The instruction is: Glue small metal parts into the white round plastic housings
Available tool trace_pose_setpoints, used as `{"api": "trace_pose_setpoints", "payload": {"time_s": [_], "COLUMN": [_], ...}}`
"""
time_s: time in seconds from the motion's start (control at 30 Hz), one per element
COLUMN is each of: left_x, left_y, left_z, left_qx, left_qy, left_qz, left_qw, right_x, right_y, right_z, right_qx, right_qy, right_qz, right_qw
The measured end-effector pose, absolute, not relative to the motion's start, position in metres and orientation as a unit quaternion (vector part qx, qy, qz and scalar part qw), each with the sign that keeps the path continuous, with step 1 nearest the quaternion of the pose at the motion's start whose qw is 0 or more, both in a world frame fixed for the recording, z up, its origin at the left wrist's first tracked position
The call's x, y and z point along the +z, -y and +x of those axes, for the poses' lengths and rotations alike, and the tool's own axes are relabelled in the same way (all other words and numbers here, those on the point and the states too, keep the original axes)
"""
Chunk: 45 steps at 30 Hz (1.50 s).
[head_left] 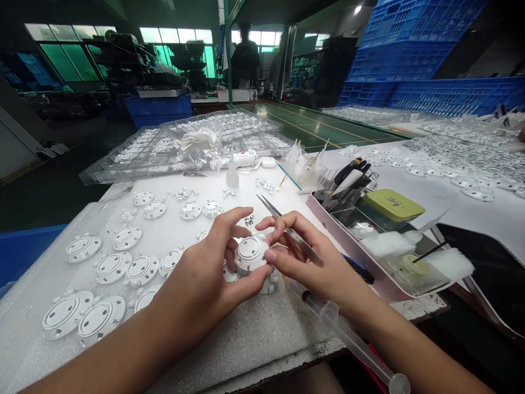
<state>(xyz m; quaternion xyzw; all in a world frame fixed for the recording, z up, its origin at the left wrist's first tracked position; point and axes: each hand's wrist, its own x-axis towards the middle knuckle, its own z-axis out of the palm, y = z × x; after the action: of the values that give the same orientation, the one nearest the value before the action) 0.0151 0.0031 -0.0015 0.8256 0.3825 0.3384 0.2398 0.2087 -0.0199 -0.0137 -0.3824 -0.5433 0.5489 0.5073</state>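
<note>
My left hand (213, 268) is closed round a round white plastic part (250, 253), thumb and fingers gripping its rim just above the foam-covered table (246, 334). My right hand (303, 254) grips metal tweezers (289, 230) whose tips point up and away; its thumb and forefinger also press on the part's right edge. Several more round white parts (123, 268) lie in rows on the foam to the left. A small heap of tiny metal pieces (249, 220) lies just behind the held part.
A pink tray (353, 246) with tools, a green tin (394, 204) and white pads stands to the right. A clear syringe (348, 339) lies at the table's front edge. Clear trays of parts (184, 145) sit behind. Blue crates (410, 49) stack at far right. A person stands far back.
</note>
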Motion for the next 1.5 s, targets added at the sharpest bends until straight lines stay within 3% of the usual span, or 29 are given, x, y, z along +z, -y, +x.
{"api": "trace_pose_setpoints", "payload": {"time_s": [0.83,1.2,1.5], "left_x": [-0.0013,-0.0028,-0.004], "left_y": [-0.002,-0.0025,-0.0036], "left_z": [0.0148,0.014,0.0152], "left_qx": [0.331,0.323,0.323], "left_qy": [-0.383,-0.384,-0.384], "left_qz": [0.831,0.837,0.838], "left_qw": [0.229,0.219,0.214], "right_x": [-0.0112,-0.0074,-0.011], "right_y": [0.023,0.0238,0.0241], "right_z": [0.2067,0.2023,0.2034], "right_qx": [0.562,0.492,0.505], "right_qy": [0.547,0.589,0.581], "right_qz": [-0.376,-0.402,-0.389], "right_qw": [0.494,0.5,0.505]}}
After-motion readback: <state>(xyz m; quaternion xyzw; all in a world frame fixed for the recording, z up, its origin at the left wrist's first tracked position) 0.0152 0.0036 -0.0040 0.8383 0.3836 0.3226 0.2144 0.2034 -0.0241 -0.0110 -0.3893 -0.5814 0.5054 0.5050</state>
